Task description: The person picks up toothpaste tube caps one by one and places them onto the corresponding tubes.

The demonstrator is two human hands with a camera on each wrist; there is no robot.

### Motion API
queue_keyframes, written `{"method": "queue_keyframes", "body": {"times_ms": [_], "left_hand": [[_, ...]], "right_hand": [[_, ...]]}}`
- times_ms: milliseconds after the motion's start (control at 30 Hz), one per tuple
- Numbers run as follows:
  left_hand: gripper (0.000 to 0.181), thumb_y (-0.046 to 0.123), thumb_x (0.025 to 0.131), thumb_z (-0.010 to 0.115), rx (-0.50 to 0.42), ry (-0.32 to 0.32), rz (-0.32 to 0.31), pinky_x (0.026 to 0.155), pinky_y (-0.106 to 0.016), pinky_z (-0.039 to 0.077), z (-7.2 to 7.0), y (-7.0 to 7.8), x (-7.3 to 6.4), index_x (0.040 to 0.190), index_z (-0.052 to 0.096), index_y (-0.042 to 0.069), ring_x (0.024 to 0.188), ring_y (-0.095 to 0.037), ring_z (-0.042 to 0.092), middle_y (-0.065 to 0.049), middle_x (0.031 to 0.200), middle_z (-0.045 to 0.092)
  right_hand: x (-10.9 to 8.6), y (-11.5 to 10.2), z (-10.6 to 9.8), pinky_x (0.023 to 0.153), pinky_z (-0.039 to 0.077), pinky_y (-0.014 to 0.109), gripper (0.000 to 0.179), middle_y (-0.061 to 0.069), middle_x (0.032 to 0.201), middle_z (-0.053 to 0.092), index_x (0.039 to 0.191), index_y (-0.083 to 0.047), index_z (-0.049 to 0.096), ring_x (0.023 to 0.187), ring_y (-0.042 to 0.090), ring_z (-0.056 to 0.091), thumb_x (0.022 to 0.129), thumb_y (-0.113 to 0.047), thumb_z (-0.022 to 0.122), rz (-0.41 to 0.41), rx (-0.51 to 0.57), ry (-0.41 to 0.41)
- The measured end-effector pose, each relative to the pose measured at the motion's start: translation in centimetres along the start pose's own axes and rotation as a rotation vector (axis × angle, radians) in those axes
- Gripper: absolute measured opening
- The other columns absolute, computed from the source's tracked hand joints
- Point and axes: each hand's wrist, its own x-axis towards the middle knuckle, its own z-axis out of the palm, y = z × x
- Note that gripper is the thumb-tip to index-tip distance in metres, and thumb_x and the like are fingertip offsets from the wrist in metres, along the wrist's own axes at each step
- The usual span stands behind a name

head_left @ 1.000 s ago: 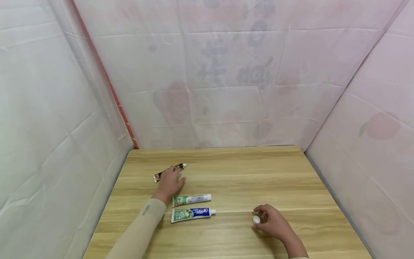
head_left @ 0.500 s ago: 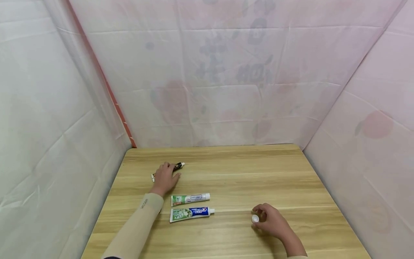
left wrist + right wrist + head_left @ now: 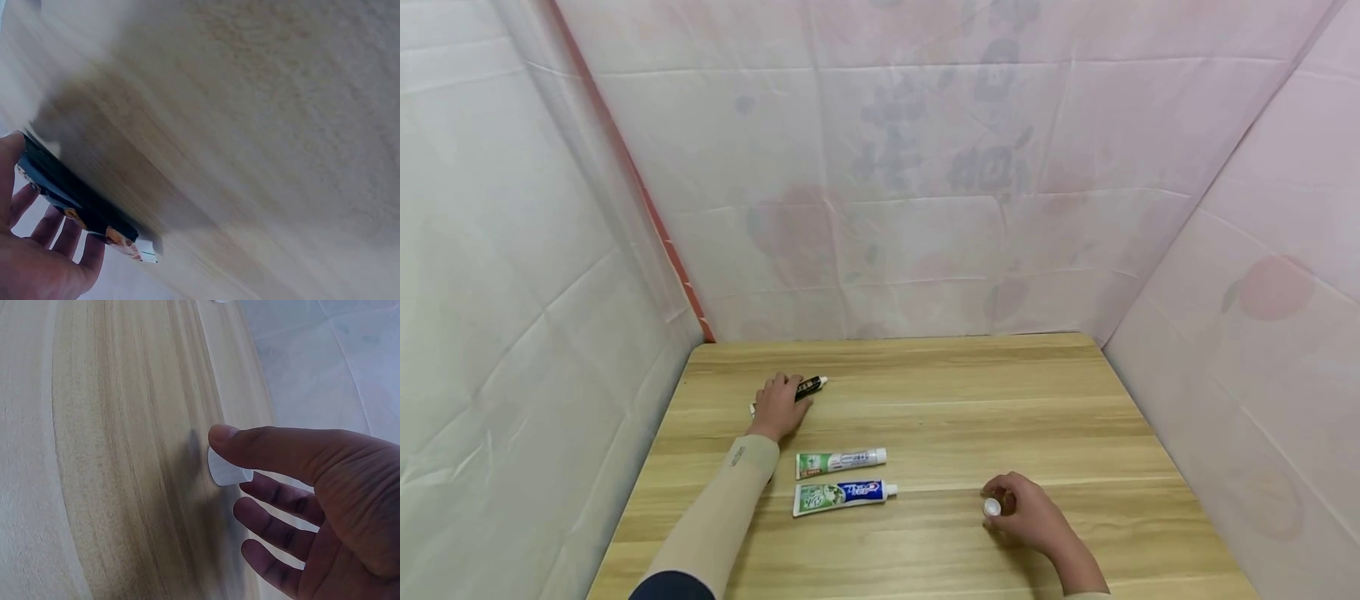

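At the back left of the table, in the head view, my left hand point(image 3: 777, 407) grips a black tube point(image 3: 810, 388) with a white cap. The left wrist view shows the thumb on one side of the black tube point(image 3: 75, 194) and fingers on the other; its white crimped end sticks out. On the right, my right hand point(image 3: 1026, 510) pinches a small white cap point(image 3: 992, 507) between thumb and fingers. This cap point(image 3: 226, 470) is close over the wood in the right wrist view, while the other fingers are loosely bent.
Two toothpaste tubes lie side by side left of the middle: a green and silver one point(image 3: 842, 462), and nearer, a green and blue one point(image 3: 841, 497) with its nozzle pointing right. White sheeting point(image 3: 880, 250) encloses the wooden table point(image 3: 962, 417) at the back and sides.
My left hand has slid slightly left along the black tube and closed round it, covering more of its crimped end. My right hand with the white cap stays in place.
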Motion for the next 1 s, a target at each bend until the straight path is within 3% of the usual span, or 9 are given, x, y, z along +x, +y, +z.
{"method": "queue_keyframes", "body": {"times_ms": [300, 633, 1000], "left_hand": [[0.047, 0.037, 0.095, 0.065, 0.049, 0.0, -0.01, 0.084, -0.056, 0.044, 0.5, -0.5, 0.0, 0.133, 0.058, 0.011, 0.106, -0.036, 0.054, -0.017, 0.116, 0.058], [0.042, 0.035, 0.098, 0.061, 0.088, -0.021, 0.001, 0.087, -0.059, 0.045, 0.7, -0.8, -0.2, 0.133, 0.057, 0.013, 0.108, -0.036, 0.054, -0.016, 0.118, 0.057], [0.046, 0.038, 0.1, 0.056, 0.133, -0.065, 0.029, 0.087, -0.058, 0.047, 0.4, -0.4, -1.0, 0.14, 0.052, 0.015, 0.109, -0.036, 0.054, -0.015, 0.122, 0.056]], "right_hand": [[-0.3, 0.2, 0.2, 0.065, 0.044, 0.022, 0.031, -0.001, 0.091, 0.06, 0.103, -0.018, 0.07, 0.078, 0.014, 0.051, 0.075, -0.022, 0.085, -0.006, -0.011, -0.013], [-0.2, -0.1, 0.2, 0.063, 0.043, 0.022, 0.025, -0.001, 0.086, 0.059, 0.098, -0.019, 0.069, 0.075, 0.012, 0.051, 0.077, -0.022, 0.083, -0.013, -0.026, -0.012], [0.1, -0.5, 0.0, 0.067, 0.05, 0.022, 0.02, -0.008, 0.088, 0.067, 0.1, -0.017, 0.067, 0.077, 0.006, 0.062, 0.085, -0.024, 0.078, -0.009, -0.005, 0.041]]}}
